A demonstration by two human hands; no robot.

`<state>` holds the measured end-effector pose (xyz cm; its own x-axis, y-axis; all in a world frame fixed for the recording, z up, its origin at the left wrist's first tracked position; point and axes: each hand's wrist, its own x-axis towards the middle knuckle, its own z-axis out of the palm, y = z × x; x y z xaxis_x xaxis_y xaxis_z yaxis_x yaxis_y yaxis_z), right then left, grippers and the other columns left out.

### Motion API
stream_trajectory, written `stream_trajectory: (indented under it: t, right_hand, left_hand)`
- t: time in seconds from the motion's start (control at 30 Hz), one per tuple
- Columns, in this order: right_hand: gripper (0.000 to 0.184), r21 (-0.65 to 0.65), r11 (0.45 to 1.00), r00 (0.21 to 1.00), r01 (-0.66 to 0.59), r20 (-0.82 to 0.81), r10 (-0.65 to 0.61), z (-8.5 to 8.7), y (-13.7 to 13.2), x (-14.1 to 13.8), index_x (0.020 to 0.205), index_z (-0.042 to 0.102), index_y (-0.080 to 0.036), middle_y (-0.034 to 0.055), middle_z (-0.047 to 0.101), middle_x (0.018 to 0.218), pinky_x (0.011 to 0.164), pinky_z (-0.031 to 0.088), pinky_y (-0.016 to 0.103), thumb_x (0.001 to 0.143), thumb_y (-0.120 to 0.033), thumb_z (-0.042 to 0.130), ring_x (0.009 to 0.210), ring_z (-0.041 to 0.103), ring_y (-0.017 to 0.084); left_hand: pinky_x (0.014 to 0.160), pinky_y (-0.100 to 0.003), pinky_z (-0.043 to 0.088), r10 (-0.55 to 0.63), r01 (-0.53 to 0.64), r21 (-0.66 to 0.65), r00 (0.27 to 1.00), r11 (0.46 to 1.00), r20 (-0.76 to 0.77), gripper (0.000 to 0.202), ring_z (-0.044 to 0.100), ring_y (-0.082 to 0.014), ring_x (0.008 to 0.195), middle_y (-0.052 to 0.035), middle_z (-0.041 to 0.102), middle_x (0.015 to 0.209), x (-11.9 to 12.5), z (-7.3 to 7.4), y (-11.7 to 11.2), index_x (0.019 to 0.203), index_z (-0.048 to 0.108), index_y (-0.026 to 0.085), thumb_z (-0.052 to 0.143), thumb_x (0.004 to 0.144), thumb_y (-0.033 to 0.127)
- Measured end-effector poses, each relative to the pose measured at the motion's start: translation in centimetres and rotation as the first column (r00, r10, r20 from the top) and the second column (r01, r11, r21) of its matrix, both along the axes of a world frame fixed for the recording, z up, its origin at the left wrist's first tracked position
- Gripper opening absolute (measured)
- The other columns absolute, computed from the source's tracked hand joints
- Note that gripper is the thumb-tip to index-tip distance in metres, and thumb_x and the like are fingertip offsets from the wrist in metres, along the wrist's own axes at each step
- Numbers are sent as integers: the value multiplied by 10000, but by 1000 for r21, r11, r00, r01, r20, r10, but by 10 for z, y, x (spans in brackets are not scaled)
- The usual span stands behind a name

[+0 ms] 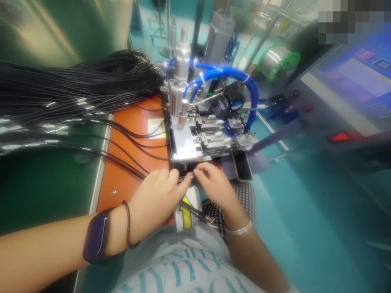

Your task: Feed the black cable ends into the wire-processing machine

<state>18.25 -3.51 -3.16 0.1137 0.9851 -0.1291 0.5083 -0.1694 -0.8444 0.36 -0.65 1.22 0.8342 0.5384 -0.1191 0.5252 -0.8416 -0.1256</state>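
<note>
Reaching to the front edge of the machine (pixel 195 140), the left hand (pixel 154 199) and right hand (pixel 215 189) nearly meet, fingers (pixel 183 179) curled, any hold hidden; a black cable (pixel 191 206) runs out below them; left lies an orange mat (pixel 131 191) with an unreadable yellow sticker (pixel 156 128).

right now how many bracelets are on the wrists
2: a dark beaded bracelet on the left wrist, next to a smartwatch, and a silver bangle on the right wrist.
</note>
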Motion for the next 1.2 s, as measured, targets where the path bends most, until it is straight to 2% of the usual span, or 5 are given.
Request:
stream_trajectory:
  t: [0.27, 0.47, 0.67, 0.87, 1.2]
  right_hand:
    - [142, -88, 993, 963, 85, -250, -104, -10, 2, -6, 746, 542, -193, -34, 511, 667, 552, 335, 248, 811, -314, 506, 603, 441, 122]
    - [215, -248, 955, 712, 162, -641, -288, -21, 1, -19, 699, 471, -206, -67, 436, 593, 477, 289, 233, 708, -390, 581, 508, 384, 100]
    - [200, -166, 967, 746, 191, -616, -253, -24, -1, -21, 690, 448, -211, -55, 425, 615, 540, 334, 247, 743, -375, 549, 557, 392, 114]
    - [124, 94, 995, 986, 41, -166, -25, -11, -5, -9, 755, 495, -203, -31, 459, 708, 646, 348, 259, 858, -269, 476, 681, 432, 137]
    - [267, 61, 995, 950, -80, 306, 57, 8, -2, -5, 727, 512, -200, 12, 582, 750, 653, 368, 278, 926, -359, 434, 720, 533, 164]
  left_hand:
    - [626, -366, 352, -10, 9, -38, 1000, 999, -28, 684, 509, -254, 783, -74, 524, 886, 3, 2, 2, 1368, 387, 205, 582, 715, 263]
    - [628, -360, 343, -9, 7, -59, 999, 998, -45, 725, 506, -256, 786, -81, 526, 904, 6, 4, 2, 1367, 384, 182, 612, 683, 255]
    - [627, -356, 350, -13, 13, -10, 1000, 1000, -14, 740, 520, -256, 785, -84, 529, 904, 4, 0, 1, 1395, 345, 196, 591, 699, 248]
    - [603, -350, 388, -40, 40, 22, 999, 999, -17, 619, 560, -250, 735, -93, 552, 834, 0, 0, -1, 1341, 421, 110, 552, 755, 259]
    - [570, -365, 456, -39, 39, -8, 999, 999, 17, 409, 598, -262, 700, -98, 586, 799, -1, 1, -1, 1096, 581, 74, 593, 715, 222]
